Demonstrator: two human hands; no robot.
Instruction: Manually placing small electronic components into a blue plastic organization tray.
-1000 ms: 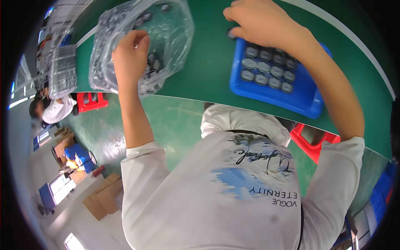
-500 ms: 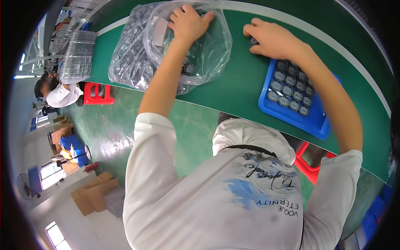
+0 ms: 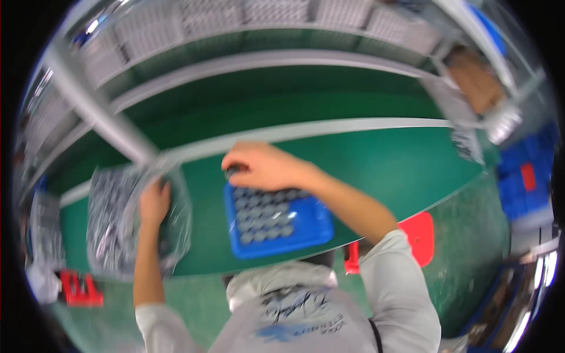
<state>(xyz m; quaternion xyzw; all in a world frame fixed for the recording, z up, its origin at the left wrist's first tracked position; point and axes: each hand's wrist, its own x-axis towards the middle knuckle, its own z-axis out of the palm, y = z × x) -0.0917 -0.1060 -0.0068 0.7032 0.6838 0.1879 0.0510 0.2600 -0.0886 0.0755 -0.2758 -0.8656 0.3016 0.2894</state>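
My right hand [image 3: 259,166] is closed, with fingers and thumb around a small dark round part [image 3: 236,170]. It is over the far left corner of a blue tray [image 3: 313,219]. Rows of similar round grey-black parts [image 3: 263,216] fill the tray's left side, and my wrist and forearm pass over its far edge. To the left, my left hand [image 3: 155,203] reaches into a clear plastic bag [image 3: 182,217]. Motion blur smears its fingers, so what they touch is unclear. A crumpled heap of clear wrapping [image 3: 109,217] lies against the bag's left side.
The green table [image 3: 376,159] has a pale strip [image 3: 329,125] along its far side. A grey post [image 3: 100,112] slants above the left end. Red stools [image 3: 419,240] stand at the near edge. White baskets [image 3: 276,10] line a far shelf; blue bins [image 3: 521,188] are at right.
The view has swung to the right and up, so the whole table shifts left and lower. My right hand remains by the tray's far left corner; my left hand stays at the bag.
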